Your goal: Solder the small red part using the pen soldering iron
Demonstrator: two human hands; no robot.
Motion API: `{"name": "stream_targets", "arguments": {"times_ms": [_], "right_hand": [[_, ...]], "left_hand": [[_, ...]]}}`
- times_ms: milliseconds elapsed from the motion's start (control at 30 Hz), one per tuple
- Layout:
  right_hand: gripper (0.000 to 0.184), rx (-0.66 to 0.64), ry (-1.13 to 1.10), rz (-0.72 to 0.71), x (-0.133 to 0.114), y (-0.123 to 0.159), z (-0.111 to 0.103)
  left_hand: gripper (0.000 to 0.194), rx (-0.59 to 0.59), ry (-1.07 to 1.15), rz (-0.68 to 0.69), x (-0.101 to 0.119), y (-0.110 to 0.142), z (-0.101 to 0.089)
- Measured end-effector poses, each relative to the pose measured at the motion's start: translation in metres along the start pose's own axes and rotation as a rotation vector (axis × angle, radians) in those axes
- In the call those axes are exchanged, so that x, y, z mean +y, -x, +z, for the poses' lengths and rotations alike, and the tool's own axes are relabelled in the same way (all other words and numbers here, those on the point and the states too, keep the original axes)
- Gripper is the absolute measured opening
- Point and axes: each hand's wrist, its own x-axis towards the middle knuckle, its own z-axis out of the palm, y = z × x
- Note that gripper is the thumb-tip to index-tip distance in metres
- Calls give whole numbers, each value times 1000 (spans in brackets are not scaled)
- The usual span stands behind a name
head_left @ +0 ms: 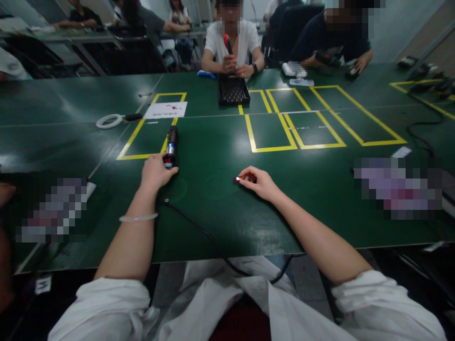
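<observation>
On the green-topped bench (209, 142), the black-and-silver cylindrical tool (171, 142) points away from the person, ahead-left of the right hand (262, 183). The nearer left hand (154, 174) wraps its near end, palm down. The right, low and turned inward, pinches a small red-and-white piece (237, 180) at its fingertips, thumb and fingers nearly closed.

Pixelation hides one slab (398, 189) at 3 o'clock, another at 9. The top edge crops the person (232, 45) at 12. The right hand (261, 183) partly hides the piece (237, 179).
</observation>
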Motion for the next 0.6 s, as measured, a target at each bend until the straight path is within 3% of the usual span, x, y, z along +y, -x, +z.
{"name": "stream_targets", "arguments": {"times_ms": [167, 367, 600], "right_hand": [[17, 16, -6, -12, -2, 0, 0], [17, 25, -12, -25, -1, 0, 0], [13, 31, 36, -81, -2, 1, 2]], "left_hand": [[65, -20, 52, 224, 50, 18, 17], [64, -91, 90, 441, 112, 54, 23], [63, -143, 178, 608, 145, 83, 24]]}}
